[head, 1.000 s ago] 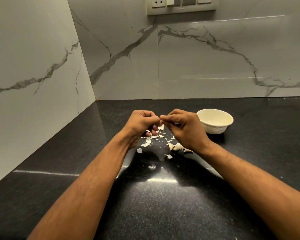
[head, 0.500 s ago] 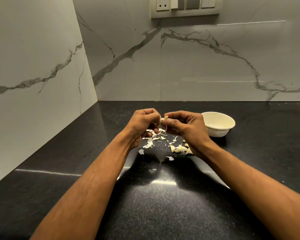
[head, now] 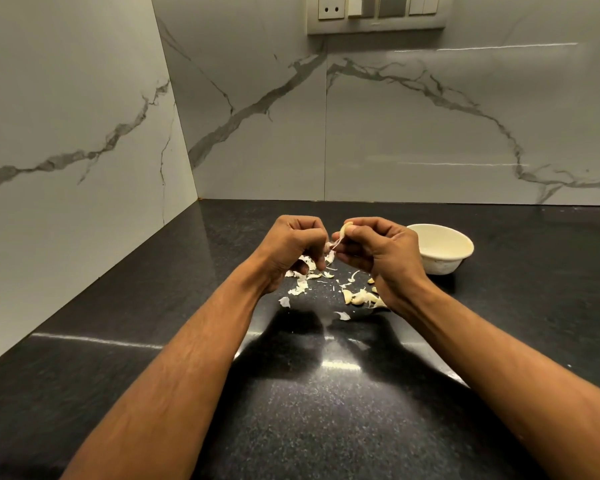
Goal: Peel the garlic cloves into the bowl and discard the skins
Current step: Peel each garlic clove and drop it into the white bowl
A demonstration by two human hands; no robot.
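While the left hand (head: 293,247) curls its grip and pinches a strip of skin (head: 334,244), loose skins (head: 302,284) lie scattered on the black surface (head: 309,410) beneath it. Just right, the right hand (head: 378,252) pinches the garlic clove (head: 345,230) in its fingertips. Unpeeled cloves (head: 361,297) lie near its wrist. Farther right stands the white bowl (head: 444,247).

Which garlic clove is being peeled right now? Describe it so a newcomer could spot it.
Start at the white bowl on the black counter; just left of it is the right hand. The garlic clove pokes from its fingertips, skin trailing toward the left hand. Unlike the cloves on the counter, it is held aloft.
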